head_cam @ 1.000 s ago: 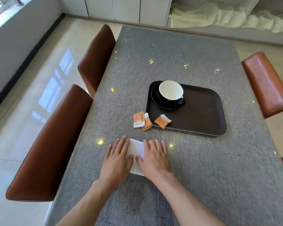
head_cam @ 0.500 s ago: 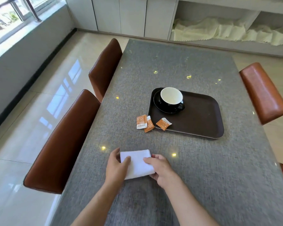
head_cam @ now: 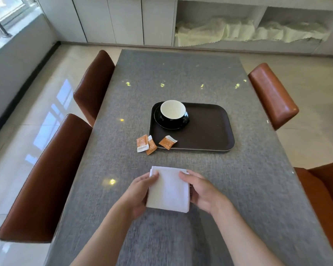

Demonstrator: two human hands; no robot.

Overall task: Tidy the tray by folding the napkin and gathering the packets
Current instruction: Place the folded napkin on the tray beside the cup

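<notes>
A folded white napkin (head_cam: 168, 190) is held above the grey table between both hands. My left hand (head_cam: 137, 193) grips its left edge with the thumb on top, and my right hand (head_cam: 202, 191) grips its right edge the same way. Farther back lies a dark brown tray (head_cam: 207, 131). One orange packet (head_cam: 167, 142) rests on the tray's front left rim. Two more orange packets (head_cam: 146, 144) lie overlapping on the table just left of the tray.
A black cup with a white inside (head_cam: 173, 110) stands on a black saucer in the tray's back left corner. Brown leather chairs (head_cam: 46, 179) flank the table (head_cam: 181, 77) on both sides. White cabinets with cloths line the far wall.
Both hands went from pressing the napkin flat on the table to gripping its sides and lifting it. The camera view has risen and pulled back.
</notes>
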